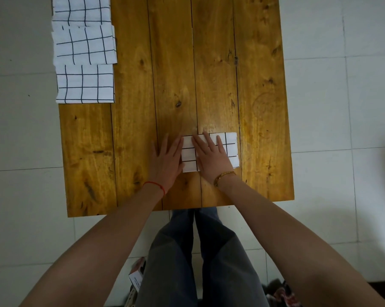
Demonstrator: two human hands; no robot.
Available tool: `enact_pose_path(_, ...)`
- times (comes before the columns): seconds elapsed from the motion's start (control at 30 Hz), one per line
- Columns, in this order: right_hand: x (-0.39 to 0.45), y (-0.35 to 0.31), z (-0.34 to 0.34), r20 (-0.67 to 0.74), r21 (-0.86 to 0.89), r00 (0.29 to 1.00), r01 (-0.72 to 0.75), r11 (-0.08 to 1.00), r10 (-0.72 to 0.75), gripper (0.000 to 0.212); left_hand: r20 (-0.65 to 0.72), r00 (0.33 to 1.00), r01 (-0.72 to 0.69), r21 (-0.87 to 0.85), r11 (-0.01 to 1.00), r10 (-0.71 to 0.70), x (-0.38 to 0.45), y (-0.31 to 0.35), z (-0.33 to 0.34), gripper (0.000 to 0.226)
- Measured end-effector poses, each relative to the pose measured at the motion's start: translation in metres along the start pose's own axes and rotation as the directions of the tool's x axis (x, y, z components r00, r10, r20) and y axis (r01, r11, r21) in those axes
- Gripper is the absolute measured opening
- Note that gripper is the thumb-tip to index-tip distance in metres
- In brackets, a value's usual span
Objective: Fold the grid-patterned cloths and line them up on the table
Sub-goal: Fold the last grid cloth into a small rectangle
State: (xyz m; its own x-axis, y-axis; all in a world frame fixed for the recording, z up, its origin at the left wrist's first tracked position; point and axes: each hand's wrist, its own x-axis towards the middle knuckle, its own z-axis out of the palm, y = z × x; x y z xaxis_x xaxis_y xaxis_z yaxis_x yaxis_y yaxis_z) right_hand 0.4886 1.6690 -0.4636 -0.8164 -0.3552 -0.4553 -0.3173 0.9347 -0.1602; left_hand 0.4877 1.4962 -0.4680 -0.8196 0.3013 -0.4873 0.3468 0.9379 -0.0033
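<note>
— Item: folded cloth (230,149), near bench (129,134) edge?
— White, black grid; long axis left–right. Right hand (211,156) flat upon it, fingers straight; left hand (167,160) flat at its left edge. Three folded cloths (85,47) lined far-left.

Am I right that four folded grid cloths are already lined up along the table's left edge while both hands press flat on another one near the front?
Not quite: the head view shows three folded cloths lined up along the left edge of the table, not four. The rest holds: the left hand and right hand lie flat on another grid cloth near the front.
</note>
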Motion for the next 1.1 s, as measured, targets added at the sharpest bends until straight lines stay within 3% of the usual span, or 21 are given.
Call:
enact_pose_path(0.3, -0.034, 0.052, 0.01, -0.065, 0.102, 0.97, -0.229, 0.968, 0.236, 0.056, 0.0, 0.999, -0.032, 0.0, 0.999, 0.032, -0.002, -0.005, 0.0, 0.077)
enact_pose_path(0.5, -0.037, 0.057, 0.004, -0.126, 0.177, 0.944, -0.28, 0.944, 0.304, 0.056, -0.007, 1.0, -0.028, 0.002, 1.0, 0.028, -0.002, -0.004, 0.0, 0.077)
enact_pose_path(0.63, -0.041, 0.035, 0.001, -0.188, 0.129, 0.97, -0.133, 0.983, 0.156, 0.055, -0.087, 0.996, -0.029, -0.071, 0.997, 0.023, -0.01, -0.001, -0.003, 0.075)
enact_pose_path(0.83, -0.05, -0.001, 0.021, -0.093, 0.053, 0.99, 0.115, 0.992, -0.11, 0.056, -0.05, 0.999, 0.01, -0.089, 0.996, -0.015, -0.027, 0.015, 0.009, 0.073)
enact_pose_path(1.1, -0.058, 0.007, 0.042, 0.011, -0.015, 0.991, 0.134, 0.991, -0.134, 0.059, -0.045, 0.998, 0.05, -0.065, 0.997, -0.053, -0.023, 0.019, 0.018, 0.072)
